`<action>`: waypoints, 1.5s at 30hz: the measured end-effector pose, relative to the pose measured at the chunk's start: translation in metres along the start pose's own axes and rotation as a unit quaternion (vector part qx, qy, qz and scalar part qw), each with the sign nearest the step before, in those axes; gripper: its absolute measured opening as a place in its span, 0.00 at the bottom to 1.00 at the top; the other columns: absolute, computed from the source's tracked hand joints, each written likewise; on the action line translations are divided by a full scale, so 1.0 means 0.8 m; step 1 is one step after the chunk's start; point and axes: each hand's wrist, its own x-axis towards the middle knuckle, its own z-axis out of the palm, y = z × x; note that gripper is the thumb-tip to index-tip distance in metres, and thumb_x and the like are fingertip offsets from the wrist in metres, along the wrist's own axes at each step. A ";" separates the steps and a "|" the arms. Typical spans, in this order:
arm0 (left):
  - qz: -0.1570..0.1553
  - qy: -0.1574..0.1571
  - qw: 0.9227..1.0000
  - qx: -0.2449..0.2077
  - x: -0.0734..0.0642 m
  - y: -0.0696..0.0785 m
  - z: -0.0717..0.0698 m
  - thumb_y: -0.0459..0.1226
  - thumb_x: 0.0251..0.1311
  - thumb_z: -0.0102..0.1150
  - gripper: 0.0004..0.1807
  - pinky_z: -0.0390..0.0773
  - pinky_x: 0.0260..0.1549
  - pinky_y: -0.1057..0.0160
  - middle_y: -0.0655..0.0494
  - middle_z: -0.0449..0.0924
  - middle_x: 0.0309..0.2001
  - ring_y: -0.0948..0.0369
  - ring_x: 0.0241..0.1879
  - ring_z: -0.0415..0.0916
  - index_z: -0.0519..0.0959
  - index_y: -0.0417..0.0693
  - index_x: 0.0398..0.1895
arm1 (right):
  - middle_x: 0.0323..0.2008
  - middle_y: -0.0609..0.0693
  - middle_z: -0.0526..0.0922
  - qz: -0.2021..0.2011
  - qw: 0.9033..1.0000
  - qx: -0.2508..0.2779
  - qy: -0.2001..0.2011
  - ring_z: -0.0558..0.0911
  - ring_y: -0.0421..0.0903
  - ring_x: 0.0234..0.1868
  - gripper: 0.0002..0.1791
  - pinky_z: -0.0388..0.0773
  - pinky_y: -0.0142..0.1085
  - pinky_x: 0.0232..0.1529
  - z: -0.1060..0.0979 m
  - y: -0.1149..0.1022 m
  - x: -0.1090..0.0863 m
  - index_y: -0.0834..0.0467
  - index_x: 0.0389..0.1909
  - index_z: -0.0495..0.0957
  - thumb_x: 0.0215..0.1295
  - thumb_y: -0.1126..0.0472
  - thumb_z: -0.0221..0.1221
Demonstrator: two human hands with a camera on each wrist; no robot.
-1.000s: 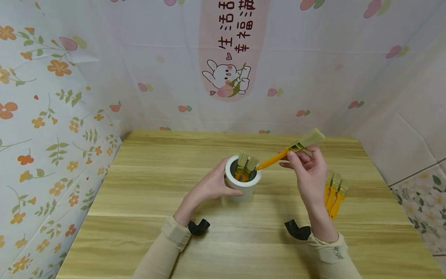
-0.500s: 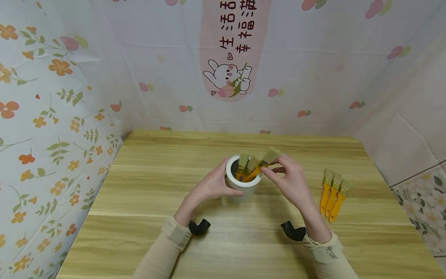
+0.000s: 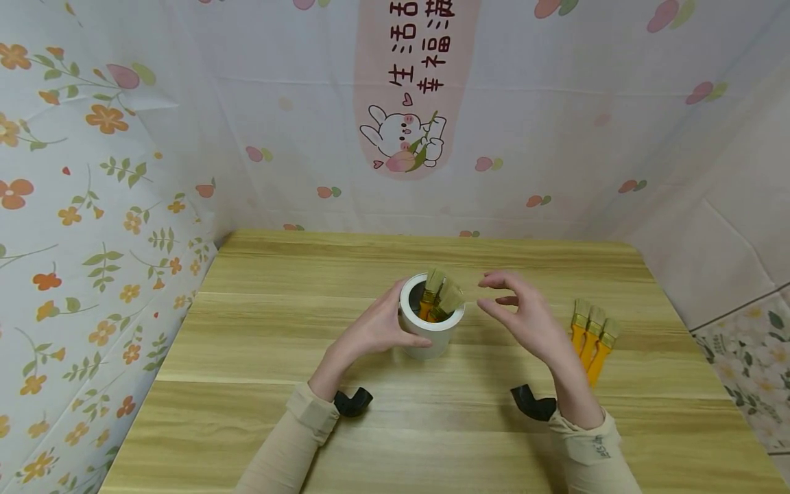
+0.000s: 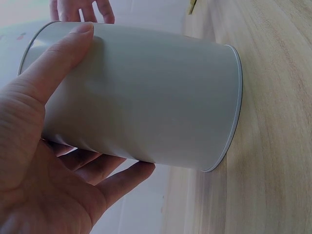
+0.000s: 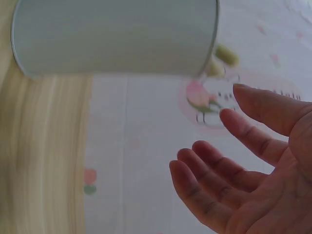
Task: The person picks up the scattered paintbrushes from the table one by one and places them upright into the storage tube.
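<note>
A white cylindrical can stands upright on the table, and my left hand holds it with thumb and fingers around its side. Paintbrushes with pale bristles and orange handles lean inside, bristles up past the rim; their lower ends are hidden. Just right of the can, my right hand is in the air with fingers spread and nothing between them. In the right wrist view, that hand is apart from the can. Beyond my right wrist lie several more paintbrushes, handles partly covered by the arm.
The table has a wood-grain top. Behind it hangs a patterned cloth, with a flowered cloth along the left. A black curved piece sits by my left wrist, and another black piece by my right.
My right hand brought a paintbrush leftward to the can, lowered it in handle first and let go, then drew back slightly right. My left hand kept holding the can in place.
</note>
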 end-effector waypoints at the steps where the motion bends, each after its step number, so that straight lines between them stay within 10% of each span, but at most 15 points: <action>1: 0.001 0.001 1.000 0.002 0.000 0.000 0.000 0.48 0.44 0.84 0.63 0.71 0.69 0.47 0.56 0.68 0.71 0.57 0.69 0.70 0.53 0.60 0.80 | 0.63 0.63 0.77 0.003 1.000 -0.003 0.004 0.76 0.61 0.63 0.17 0.79 0.60 0.59 -0.005 0.002 -0.001 0.63 0.59 0.77 0.72 0.62 0.63; 14: 0.005 -0.002 1.000 0.006 0.001 0.000 0.000 0.48 0.44 0.84 0.63 0.70 0.71 0.47 0.57 0.67 0.73 0.57 0.70 0.69 0.52 0.59 0.81 | 0.68 0.70 0.70 0.099 0.994 -0.040 0.009 0.74 0.70 0.64 0.32 0.77 0.61 0.57 -0.069 0.052 -0.014 0.64 0.75 0.61 0.79 0.50 0.54; 22: -0.001 -0.001 1.000 0.010 0.000 0.000 0.002 0.49 0.44 0.84 0.64 0.70 0.70 0.47 0.58 0.67 0.73 0.57 0.70 0.69 0.51 0.61 0.81 | 0.66 0.75 0.69 0.167 0.985 -0.025 0.023 0.76 0.72 0.60 0.37 0.80 0.23 0.39 -0.093 0.085 -0.020 0.65 0.79 0.54 0.80 0.49 0.52; 30: -0.004 0.005 1.000 0.009 0.001 0.000 0.002 0.45 0.43 0.85 0.64 0.71 0.69 0.46 0.58 0.67 0.72 0.57 0.69 0.69 0.52 0.61 0.81 | 0.66 0.78 0.67 0.234 0.971 -0.048 -0.008 0.81 0.70 0.53 0.44 0.86 0.50 0.46 -0.114 0.116 -0.028 0.68 0.80 0.43 0.80 0.46 0.49; 45: 0.000 0.003 1.000 0.015 0.001 0.001 0.001 0.47 0.42 0.85 0.65 0.71 0.70 0.45 0.55 0.66 0.74 0.55 0.70 0.69 0.52 0.59 0.81 | 0.66 0.84 0.60 0.351 0.933 -0.047 -0.068 0.87 0.54 0.39 0.46 0.87 0.44 0.43 -0.126 0.156 -0.031 0.76 0.78 0.32 0.81 0.50 0.47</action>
